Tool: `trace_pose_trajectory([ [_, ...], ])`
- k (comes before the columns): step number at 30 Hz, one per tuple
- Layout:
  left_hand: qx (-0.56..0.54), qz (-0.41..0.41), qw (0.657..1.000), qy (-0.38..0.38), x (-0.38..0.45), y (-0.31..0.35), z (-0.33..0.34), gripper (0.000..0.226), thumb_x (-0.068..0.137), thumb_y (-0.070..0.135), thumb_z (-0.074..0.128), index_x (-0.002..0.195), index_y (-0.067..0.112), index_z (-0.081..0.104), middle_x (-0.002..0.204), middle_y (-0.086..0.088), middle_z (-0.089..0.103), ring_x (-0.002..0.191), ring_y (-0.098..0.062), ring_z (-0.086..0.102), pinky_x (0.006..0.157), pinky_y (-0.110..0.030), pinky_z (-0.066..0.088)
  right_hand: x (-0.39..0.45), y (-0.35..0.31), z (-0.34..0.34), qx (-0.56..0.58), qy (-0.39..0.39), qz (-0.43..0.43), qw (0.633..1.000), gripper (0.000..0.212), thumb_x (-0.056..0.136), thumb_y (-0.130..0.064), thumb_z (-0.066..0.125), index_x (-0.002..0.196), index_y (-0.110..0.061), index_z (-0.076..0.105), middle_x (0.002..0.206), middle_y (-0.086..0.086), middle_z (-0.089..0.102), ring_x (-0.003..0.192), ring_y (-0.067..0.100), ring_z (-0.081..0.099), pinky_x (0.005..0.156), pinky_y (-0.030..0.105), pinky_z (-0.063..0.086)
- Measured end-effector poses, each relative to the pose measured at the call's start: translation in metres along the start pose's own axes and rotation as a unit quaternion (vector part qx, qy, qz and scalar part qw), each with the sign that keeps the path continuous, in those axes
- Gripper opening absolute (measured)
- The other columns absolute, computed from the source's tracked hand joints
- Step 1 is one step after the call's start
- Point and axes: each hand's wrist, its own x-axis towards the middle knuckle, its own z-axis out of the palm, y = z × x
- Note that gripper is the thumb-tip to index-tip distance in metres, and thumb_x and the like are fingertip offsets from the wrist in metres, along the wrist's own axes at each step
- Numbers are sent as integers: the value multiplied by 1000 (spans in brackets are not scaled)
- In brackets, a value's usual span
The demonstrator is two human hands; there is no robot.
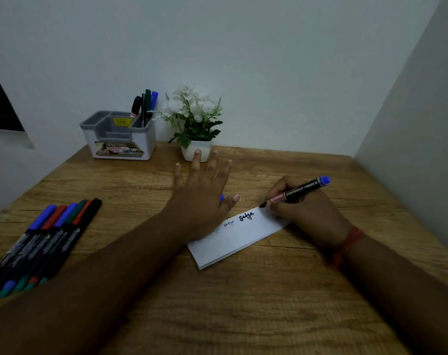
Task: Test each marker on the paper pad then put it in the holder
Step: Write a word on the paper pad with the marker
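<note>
At the paper pad's point(239, 235) far corner, the right hand point(305, 213) grips a marker point(298, 191), tip down-left, blue end up-right. The left hand point(202, 196) lies flat, fingers spread, on the pad.

- small blue cap-like piece point(222, 197): mostly hidden under the spread left hand point(203, 190), can't tell what it is
- white paper pad point(239, 239): near-left writing covered by that hand, unreadable
- row of loose capped markers point(38, 248): lower ends cut off at the left edge
- grey-and-white plastic holder point(119, 135): label print too small to read

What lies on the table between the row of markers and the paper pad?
Head view: only the left forearm crosses there, between the markers and the pad; otherwise bare table.
</note>
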Motion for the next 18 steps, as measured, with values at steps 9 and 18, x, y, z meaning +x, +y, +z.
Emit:
trace_pose_trajectory([
  [9, 4, -6, 1000, 4, 0, 1, -1, 79, 84, 72, -6, 153, 35, -18, 161, 3, -30, 146, -27, -31, 116, -65, -7, 1, 5, 1, -40, -11, -2, 999, 6, 86, -11, 75, 85, -17, 72, 88, -2, 74, 86, 11, 68, 71, 18, 51],
  [18, 6, -9, 1000, -8, -1, 1, -2, 81, 81, 72, -8, 153, 35, -19, 160, 3, -31, 146, -28, -32, 115, -65, -7, 0, 4, 3, -58, -8, -5, 998, 6, 83, -10, 74, 82, -16, 72, 87, -2, 74, 84, 10, 67, 67, 19, 51],
])
